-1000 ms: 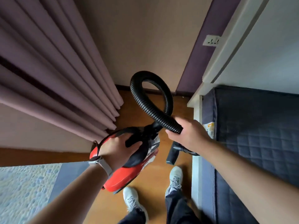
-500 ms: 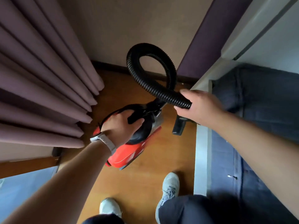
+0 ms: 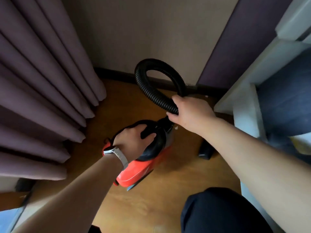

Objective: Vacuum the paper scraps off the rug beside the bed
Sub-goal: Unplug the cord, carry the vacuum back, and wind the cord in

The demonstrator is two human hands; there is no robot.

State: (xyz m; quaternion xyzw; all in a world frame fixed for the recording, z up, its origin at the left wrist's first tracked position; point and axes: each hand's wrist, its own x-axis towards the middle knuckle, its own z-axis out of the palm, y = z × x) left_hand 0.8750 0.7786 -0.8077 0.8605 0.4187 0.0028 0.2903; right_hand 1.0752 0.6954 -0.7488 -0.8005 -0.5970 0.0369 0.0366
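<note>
Head view: the red vacuum [image 3: 134,172] is seen over the wooden floor [image 3: 151,207], between the curtain [image 3: 42,81] and the bed [image 3: 286,98]. Its black top is gripped by the left hand [image 3: 133,140], fingers curled. The looped black hose [image 3: 151,91] is clasped in the right hand [image 3: 190,111]; the nozzle [image 3: 206,150] is partly hidden under that forearm.

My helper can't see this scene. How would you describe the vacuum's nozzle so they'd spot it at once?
Start at the bed on the right, then drop to the wooden floor beside its white frame. The nozzle shows there under the right forearm: a short black block, not ribbed like the hose.
</note>
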